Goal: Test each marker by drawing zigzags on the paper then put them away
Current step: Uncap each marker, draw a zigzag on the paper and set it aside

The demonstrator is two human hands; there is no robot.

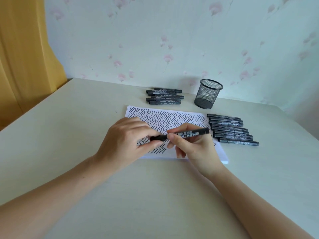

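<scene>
Both hands over paper point(172, 118): left hand point(124, 140) pinches marker point(186, 134) cap end, right hand point(191, 144) fingers curled gripping barrel, marker horizontal.

- The black marker point(183, 134) I hold lies level across mid-frame, above the paper, white print on its barrel.
- The paper point(172, 118), centre frame, is nearly filled with black zigzags.
- Six markers point(164, 96) lie stacked above the paper.
- Eight more markers point(231, 129) lie in a row at its right.

Paper point(172, 118) centre — marker rows point(164, 96) behind, right; cup point(208, 94) behind.
</scene>
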